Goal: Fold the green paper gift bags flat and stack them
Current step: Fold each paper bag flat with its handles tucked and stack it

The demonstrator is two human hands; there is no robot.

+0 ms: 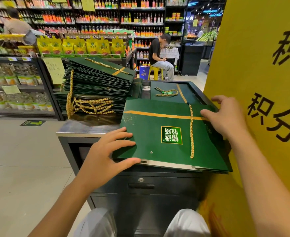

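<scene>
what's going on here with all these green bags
A person is pressing a dark green paper gift bag with a gold rope handle flat on a black metal cabinet. Their left grip rests open on the bag's left edge, and their right grip on its far right edge. A tall stack of folded green bags sits behind to the left. Another flat green bag lies just beyond.

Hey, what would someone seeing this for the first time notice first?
Probably the dark green gift bag lying flat on the black cabinet, with the left hand and right hand resting on its two ends. Behind it to the left rises a tall stack of folded bags trailing gold cord handles, and a big yellow sign fills the right side.
</scene>
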